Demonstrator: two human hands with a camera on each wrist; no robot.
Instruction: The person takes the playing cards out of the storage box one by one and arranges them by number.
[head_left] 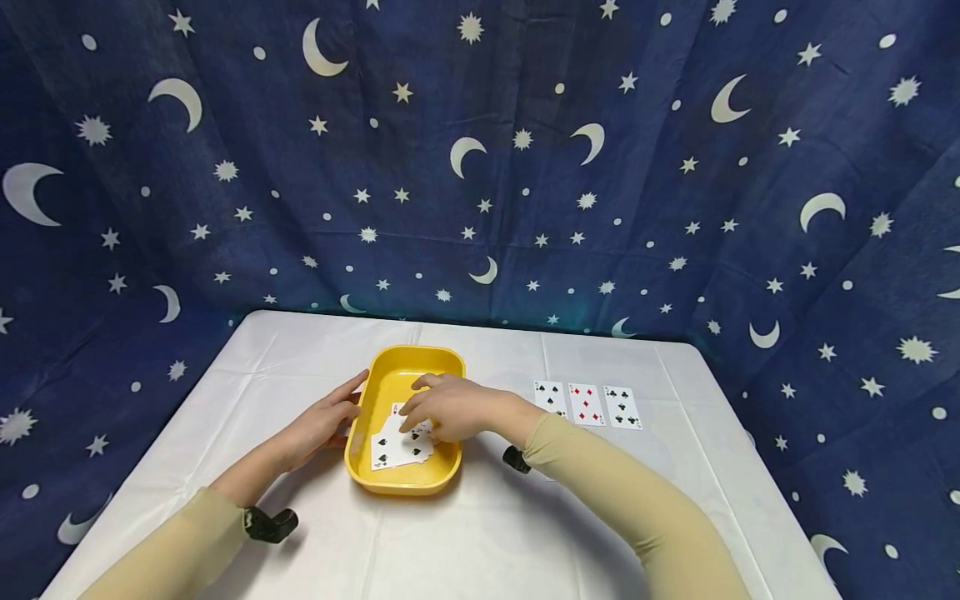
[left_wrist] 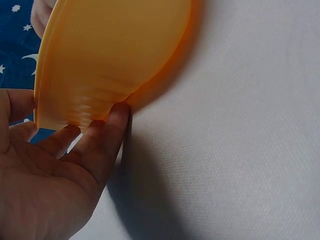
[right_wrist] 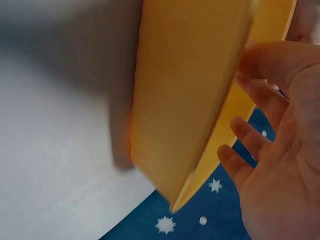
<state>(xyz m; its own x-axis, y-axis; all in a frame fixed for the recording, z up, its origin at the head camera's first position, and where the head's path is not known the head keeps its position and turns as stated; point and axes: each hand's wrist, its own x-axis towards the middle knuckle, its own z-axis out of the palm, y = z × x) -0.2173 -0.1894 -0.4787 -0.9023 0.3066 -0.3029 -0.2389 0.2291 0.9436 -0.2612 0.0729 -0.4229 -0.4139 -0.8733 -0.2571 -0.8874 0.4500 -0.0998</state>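
A yellow tray stands on the white cloth with several overlapping playing cards inside. The top card shows black spades, and a red ace peeks out behind. My left hand is at the tray's left side; the left wrist view has its fingertips spread against the outer wall, the thumb by the rim. Over the tray my right hand reaches down to the cards, fingers apart. In the right wrist view its two lower fingers hang loose, and the other fingertips are partly hidden inside the tray.
Three face-up cards lie in a row to the tray's right: a spades card partly covered by my right arm, a diamonds card and a clubs card. Behind the table hangs a dark blue curtain with moons and stars.
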